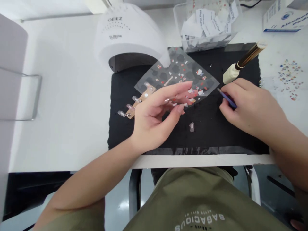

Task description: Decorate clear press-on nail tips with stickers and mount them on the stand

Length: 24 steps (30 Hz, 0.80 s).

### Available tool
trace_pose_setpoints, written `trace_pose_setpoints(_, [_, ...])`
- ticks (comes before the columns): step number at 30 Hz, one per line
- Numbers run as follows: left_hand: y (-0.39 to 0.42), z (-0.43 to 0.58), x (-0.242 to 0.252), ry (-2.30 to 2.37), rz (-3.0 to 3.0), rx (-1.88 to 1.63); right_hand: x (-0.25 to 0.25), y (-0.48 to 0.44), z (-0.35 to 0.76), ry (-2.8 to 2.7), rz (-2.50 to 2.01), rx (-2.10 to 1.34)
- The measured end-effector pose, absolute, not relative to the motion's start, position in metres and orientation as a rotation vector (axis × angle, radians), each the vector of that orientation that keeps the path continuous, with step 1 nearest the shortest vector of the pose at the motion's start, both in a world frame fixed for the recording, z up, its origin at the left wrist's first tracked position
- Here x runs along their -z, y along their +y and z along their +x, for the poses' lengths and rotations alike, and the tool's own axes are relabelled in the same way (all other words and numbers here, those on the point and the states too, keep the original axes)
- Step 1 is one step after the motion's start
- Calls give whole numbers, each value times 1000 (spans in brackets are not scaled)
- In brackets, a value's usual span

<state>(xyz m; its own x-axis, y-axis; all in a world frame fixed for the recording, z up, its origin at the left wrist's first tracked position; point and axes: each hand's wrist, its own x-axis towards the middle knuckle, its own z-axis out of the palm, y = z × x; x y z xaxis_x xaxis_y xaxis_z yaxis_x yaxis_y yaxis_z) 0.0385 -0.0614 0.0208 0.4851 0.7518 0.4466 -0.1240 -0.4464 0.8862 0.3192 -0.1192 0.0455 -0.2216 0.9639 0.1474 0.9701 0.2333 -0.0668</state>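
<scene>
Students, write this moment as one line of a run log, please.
left hand: over nail sticker sheet | right hand: holding blue-handled tool | nearby: false nail tips, black mat

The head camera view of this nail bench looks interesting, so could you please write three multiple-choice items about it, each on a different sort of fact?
1. Where does the loose clear nail tip lie?
A) inside the white nail lamp
B) on the black mat
C) in the clear plastic bin

2. What colour is the handle of the tool in the right hand?
A) red
B) green
C) blue

3. How does the left hand stand?
A) clenched in a fist
B) open, fingers stretched over the sticker sheet
C) gripping the gold brush

1: B, it sits alone on the mat below the left hand.
2: C, a blue shaft shows between the fingers.
3: B, the fingers lie apart over the sheet's lower edge.
</scene>
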Motion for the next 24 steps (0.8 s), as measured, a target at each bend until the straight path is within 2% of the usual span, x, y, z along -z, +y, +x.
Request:
trace_pose_setpoints(7, [-57, 38, -11, 590, 1689, -1142, -64, -135, 308, -2113, -1556, 277])
trace_pose_setpoints(12, [-64, 41, -14, 579, 1677, -1138, -72, -144, 298, -1985, -1399, -58])
trace_pose_setpoints(15, [-70, 43, -16, 560, 1680, -1123, -67, -143, 291, -2081, -1196, -28])
trace_pose_setpoints(24, [-79, 45, -17, 541, 1689, -1060, -54, -139, 282, -2074, -1250, -9])
